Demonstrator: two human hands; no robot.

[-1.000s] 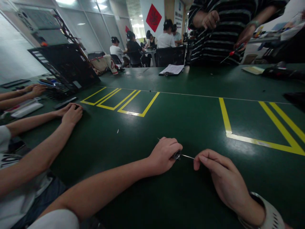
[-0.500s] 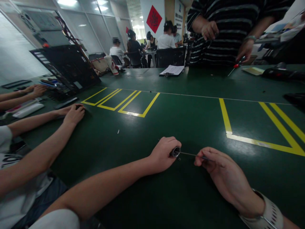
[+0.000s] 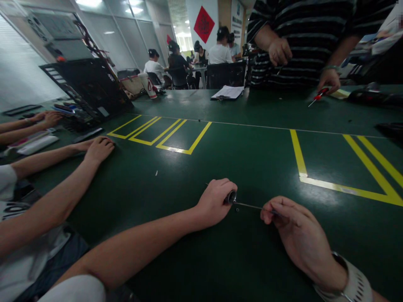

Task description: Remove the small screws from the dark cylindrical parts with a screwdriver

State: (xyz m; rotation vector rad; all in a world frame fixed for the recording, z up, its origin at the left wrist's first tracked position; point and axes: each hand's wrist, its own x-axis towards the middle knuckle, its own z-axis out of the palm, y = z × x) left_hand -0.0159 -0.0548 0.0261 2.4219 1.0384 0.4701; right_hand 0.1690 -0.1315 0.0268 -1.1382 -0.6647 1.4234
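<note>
My left hand (image 3: 215, 203) is wrapped round a small dark cylinder (image 3: 231, 197) whose round, metallic-rimmed open end faces right. My right hand (image 3: 292, 226), with a pale watch band (image 3: 354, 279) at the wrist, pinches a thin metal rod (image 3: 250, 206). The rod runs left from my fingertips, and its tip is at the rim of the cylinder's open end. Just below the cylinder, a tiny dark ring-like part (image 3: 237, 210) lies on the green table (image 3: 195, 260). Most of the cylinder is hidden inside my left fist.
Yellow tape outlines (image 3: 173, 149) mark the table. At the left, a neighbour's hands (image 3: 99, 150) rest on it near a tilted black panel (image 3: 85, 86). Across stands a person in a striped shirt (image 3: 299, 37), holding a red screwdriver (image 3: 318, 97). A clipboard (image 3: 228, 92) lies at the far edge.
The rod's tip has shifted from inside the cylinder's opening to its lower rim, and my right hand has moved slightly right. Across the table, the red screwdriver has moved right.
</note>
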